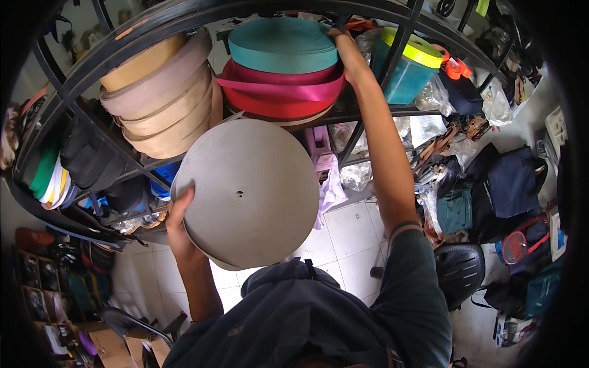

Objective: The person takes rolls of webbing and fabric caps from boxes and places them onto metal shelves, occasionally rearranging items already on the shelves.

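A wide, flat grey roll of webbing (257, 165) is tilted up in front of my body. My left hand (182, 211) grips its left edge, with the thumb on the flat face and the other fingers hidden behind. My right arm reaches up to the shelf, where my right hand (343, 46) is closed at the right edge of a teal webbing roll (285, 52); some of its fingers are hidden. Beneath the teal roll lie a pink webbing roll (307, 89) with a loose strip and a red one (276, 105).
Beige webbing rolls (165, 122) are stacked on the black metal rack (73, 101) at left. Right of my arm stands a blue-green tub (399, 76) with a yellow roll on top. Bags (512, 184) hang at the right above a black chair (457, 273).
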A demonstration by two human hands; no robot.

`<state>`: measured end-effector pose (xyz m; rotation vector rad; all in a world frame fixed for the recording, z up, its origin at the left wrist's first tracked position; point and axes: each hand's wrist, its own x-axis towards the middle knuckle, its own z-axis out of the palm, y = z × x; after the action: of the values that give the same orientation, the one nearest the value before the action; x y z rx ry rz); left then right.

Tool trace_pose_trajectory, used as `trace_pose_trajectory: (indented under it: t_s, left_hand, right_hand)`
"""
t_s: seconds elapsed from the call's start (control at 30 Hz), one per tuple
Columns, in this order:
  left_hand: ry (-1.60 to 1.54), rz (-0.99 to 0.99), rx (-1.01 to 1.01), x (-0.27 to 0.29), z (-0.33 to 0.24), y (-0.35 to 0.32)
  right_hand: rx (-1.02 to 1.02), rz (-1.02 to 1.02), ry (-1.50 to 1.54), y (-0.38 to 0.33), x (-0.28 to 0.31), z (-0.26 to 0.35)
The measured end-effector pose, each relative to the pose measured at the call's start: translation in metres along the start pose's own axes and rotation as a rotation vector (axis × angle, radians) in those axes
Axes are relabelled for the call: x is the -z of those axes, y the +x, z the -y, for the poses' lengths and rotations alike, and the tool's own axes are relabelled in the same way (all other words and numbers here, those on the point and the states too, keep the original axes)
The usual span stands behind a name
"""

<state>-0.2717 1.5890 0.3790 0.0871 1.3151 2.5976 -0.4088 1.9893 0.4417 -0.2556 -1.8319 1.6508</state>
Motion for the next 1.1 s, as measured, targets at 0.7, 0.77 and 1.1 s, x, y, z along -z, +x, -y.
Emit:
trace_pose_trajectory:
  t_s: [0.7, 0.77, 1.1]
  left_hand:
    - [-0.114, 0.268, -0.189, -0.107, -0.007, 0.042]
    - [-0.11, 0.301, -0.219, -0.112, -0.005, 0.042]
    - [0.32, 0.398, -0.496, -0.115, -0.026, 0.014]
  right_hand:
    - [-0.085, 0.174, 0.457, -0.234, -0.001, 0.073]
    - [-0.12, 0.126, 0.528, -0.236, 0.003, 0.066]
    - [-0.18, -0.013, 0.784, -0.263, -0.009, 0.039]
